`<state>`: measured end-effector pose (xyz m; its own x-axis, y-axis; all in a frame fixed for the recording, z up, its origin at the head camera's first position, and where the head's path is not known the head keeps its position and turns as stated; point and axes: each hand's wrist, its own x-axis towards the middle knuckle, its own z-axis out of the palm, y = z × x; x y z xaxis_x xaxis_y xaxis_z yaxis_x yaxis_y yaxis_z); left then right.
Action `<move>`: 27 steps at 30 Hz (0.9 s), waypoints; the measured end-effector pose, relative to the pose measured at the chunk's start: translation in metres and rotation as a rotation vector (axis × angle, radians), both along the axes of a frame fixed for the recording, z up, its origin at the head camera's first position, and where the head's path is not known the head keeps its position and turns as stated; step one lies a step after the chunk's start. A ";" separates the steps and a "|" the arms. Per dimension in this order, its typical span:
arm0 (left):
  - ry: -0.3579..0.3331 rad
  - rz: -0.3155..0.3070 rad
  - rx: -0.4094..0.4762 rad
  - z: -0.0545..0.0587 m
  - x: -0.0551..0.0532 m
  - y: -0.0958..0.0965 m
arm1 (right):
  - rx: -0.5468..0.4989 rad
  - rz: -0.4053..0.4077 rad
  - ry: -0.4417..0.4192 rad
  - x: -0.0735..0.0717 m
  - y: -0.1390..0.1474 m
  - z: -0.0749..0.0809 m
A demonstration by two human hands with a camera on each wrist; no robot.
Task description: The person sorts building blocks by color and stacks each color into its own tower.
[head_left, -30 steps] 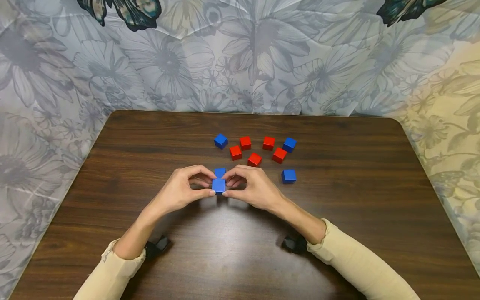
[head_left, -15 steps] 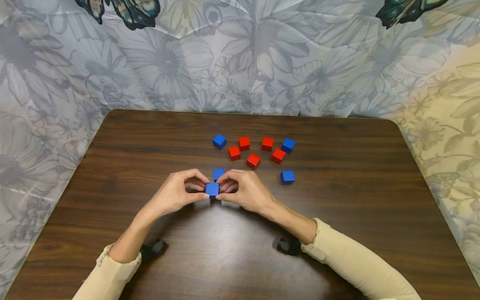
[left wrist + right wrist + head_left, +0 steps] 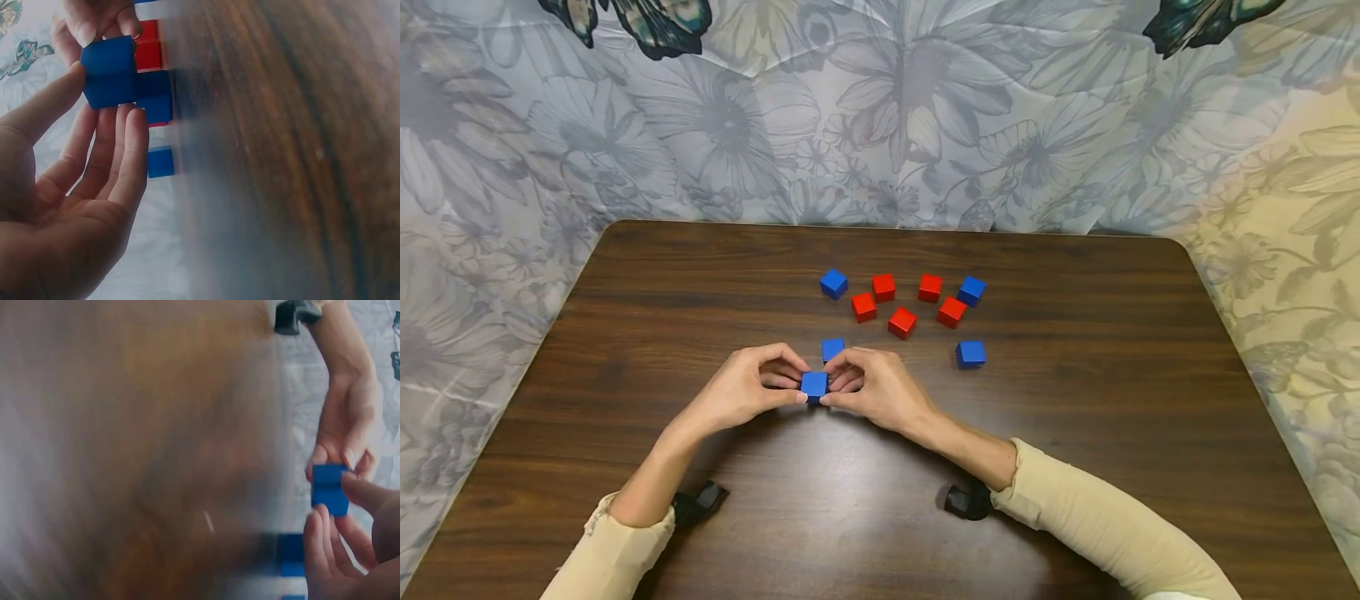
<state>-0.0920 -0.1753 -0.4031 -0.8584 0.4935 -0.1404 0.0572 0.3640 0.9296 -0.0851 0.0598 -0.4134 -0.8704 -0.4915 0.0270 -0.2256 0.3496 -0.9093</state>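
Both hands hold one blue cube [image 3: 814, 385] between them, raised over the wooden table. On its left side, my left hand [image 3: 747, 387] pinches it with the thumb in front and the fingers behind. The right hand [image 3: 880, 385] grips the opposite side in the same way. In the left wrist view the raised blue cube [image 3: 109, 72] shows higher than the blue cube [image 3: 154, 97] resting behind it. From the right wrist, the held cube [image 3: 330, 490] appears between the fingertips of the two hands. Just beyond the hands, another blue cube [image 3: 832, 348] lies on the table, partly covered by right fingers.
Several red cubes [image 3: 902, 322] lie loosely grouped farther back on the table [image 3: 1112, 375]. Blue cubes stand at the group's left [image 3: 833, 284] and right [image 3: 972, 291]. One more blue cube [image 3: 971, 354] sits right of the hands. A floral cloth [image 3: 880, 108] hangs behind the table.
Both hands have carried the held blue cube leftward and a little nearer the person, away from the blue cube behind it. The cubes on the table have stayed put.
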 end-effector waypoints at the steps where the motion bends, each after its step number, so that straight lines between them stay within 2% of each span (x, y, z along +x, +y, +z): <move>1: 0.002 0.000 -0.004 0.000 0.000 -0.001 | -0.009 -0.006 -0.005 0.001 -0.001 -0.001; 8: 0.001 -0.003 -0.057 -0.002 0.002 -0.005 | -0.006 -0.038 -0.037 0.006 -0.009 -0.007; 14: -0.008 -0.007 -0.118 -0.002 0.005 -0.009 | 0.053 -0.009 -0.029 0.006 -0.016 -0.007; 19: -0.025 -0.001 -0.125 -0.003 0.004 -0.008 | 0.057 -0.012 -0.016 0.004 -0.016 -0.008; 27: -0.010 -0.019 -0.127 -0.004 0.001 -0.004 | 0.061 -0.016 0.005 0.004 -0.012 -0.008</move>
